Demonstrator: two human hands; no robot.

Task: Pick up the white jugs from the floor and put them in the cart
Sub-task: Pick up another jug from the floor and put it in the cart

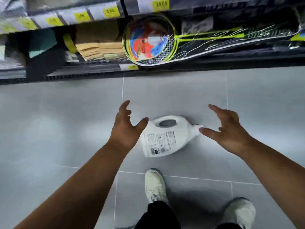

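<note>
White jug (165, 138): lying on its side on grey tile floor (49, 121), label up, cap end toward R hand. L hand (125, 128): spread wide, fingers loosely bent, nothing held. It is at the jug's base-side edge, thumb overlapping the body near the handle hole; contact can't be confirmed. R hand (229, 131): also wide, nothing held, thumb tip just beside jug's cap; contact unclear. Beyond jug: shelf (214, 63) w/ yellow price tags (111, 11) and a racket (148, 38) in a netted sleeve. Near side of jug: two white shoes (155, 185), dark trouser legs. Frame blurred.
</note>
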